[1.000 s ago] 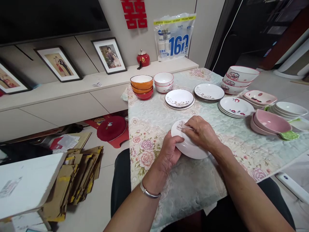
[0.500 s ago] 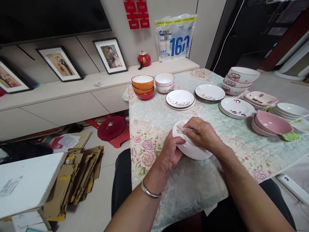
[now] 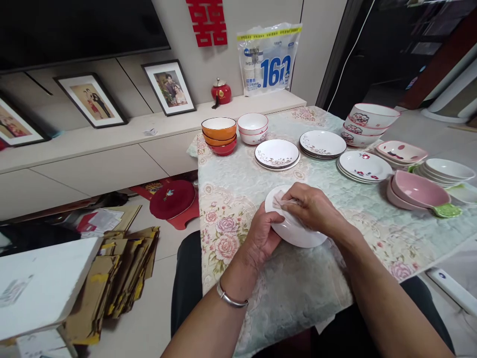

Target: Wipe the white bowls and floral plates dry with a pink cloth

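A white plate [image 3: 298, 234] is tilted above the near part of the flowered tablecloth [image 3: 231, 194]. My left hand [image 3: 263, 231] grips its left edge, thumb on the upper face. My right hand [image 3: 311, 205] is closed on a thin white tissue [image 3: 279, 199] and presses it against the plate's upper left part. The hand hides some of the plate's far right side. Beyond the hands stand two stacks of patterned plates, the left one [image 3: 277, 153] nearer my hands than the other [image 3: 322, 144].
Orange and red bowls [image 3: 219, 134] and white bowls [image 3: 253, 128] stand at the table's back left. At the right are tall white bowls [image 3: 368, 123], flowered plates [image 3: 364, 166], pink bowls [image 3: 421, 189] and small white dishes [image 3: 447, 170]. Flattened cardboard [image 3: 100, 288] lies on the floor at left.
The right hand and tissue have shifted very slightly on the plate, where the tissue now looks more bunched. My left hand keeps its hold. The camera view has moved a little.
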### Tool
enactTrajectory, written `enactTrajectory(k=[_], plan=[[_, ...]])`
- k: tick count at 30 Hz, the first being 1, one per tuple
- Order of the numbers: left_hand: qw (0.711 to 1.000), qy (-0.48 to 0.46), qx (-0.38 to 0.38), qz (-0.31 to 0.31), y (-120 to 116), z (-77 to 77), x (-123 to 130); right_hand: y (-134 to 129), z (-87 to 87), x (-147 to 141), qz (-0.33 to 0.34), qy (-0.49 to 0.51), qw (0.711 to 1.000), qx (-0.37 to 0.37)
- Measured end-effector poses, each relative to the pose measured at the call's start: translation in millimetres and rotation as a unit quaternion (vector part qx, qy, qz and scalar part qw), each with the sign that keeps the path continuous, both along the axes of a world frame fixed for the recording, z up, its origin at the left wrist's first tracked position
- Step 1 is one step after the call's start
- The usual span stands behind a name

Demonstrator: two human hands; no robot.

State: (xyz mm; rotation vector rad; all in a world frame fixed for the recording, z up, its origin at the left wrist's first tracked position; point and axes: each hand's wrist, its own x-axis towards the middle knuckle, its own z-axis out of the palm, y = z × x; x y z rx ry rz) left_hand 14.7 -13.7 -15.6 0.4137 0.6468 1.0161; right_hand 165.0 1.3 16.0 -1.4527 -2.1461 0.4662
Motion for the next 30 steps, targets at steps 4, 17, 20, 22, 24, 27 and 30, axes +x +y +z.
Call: enactTrajectory(k=[4, 17, 20, 22, 24, 27, 30], plan=[[1.000, -0.011, 0.007, -0.010, 2, -0.8, 0, -3, 9.1, 21, 0.066, 0.030, 0.991, -0.109], [1.000, -0.016, 0.018, -0.016, 2, -2.4, 0, -7, 11.6, 8, 0.060, 0.026, 0.994, -0.091], [1.000, -0.007, -0.001, -0.008, 2, -2.6, -1, -4, 10.4, 23, 0.052, 0.042, 0.989, -0.130], [1.000, -0.007, -0.001, -0.003, 1, -2.4, -1, 1, 5.6, 34, -0.015, 0.035, 0.992, -0.118], [1.000, -0.014, 0.008, 0.000, 1, -2.1, 0, 6, -0.2, 40, -0.088, 0.019, 0.991, -0.095], [0.999, -0.028, 0.020, 0.001, 0, -2.5, 1, 10, -6.9, 40, -0.144, -0.011, 0.987, -0.076], [0.999, -0.040, 0.028, 0.009, -1, -3.9, 3, 11, -9.1, 33, -0.172, -0.040, 0.984, -0.039]])
